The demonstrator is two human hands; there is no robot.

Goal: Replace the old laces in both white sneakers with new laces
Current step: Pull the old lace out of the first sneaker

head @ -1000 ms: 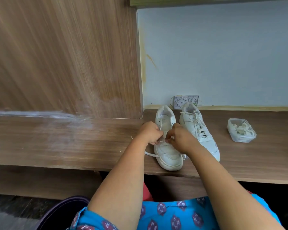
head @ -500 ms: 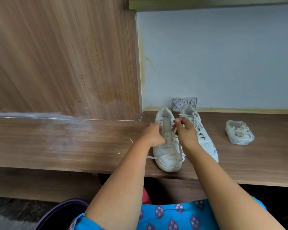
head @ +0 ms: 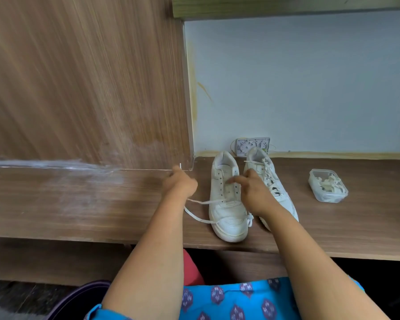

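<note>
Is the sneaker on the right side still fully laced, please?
Yes, the right-hand sneaker shows laces criss-crossing its eyelets, while the left-hand sneaker has mostly bare eyelets.

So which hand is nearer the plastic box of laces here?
Right. The right hand lies over the sneakers, left of the box; the left hand is farther left, pulling a lace.

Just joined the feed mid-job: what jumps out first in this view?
Two white sneakers stand side by side on the wooden desk near the wall. The left sneaker is mostly unlaced, and the left hand pulls its lace out to the left while the right hand reaches over its eyelets. The right sneaker is still laced, and a clear plastic box of laces sits further right.
</note>
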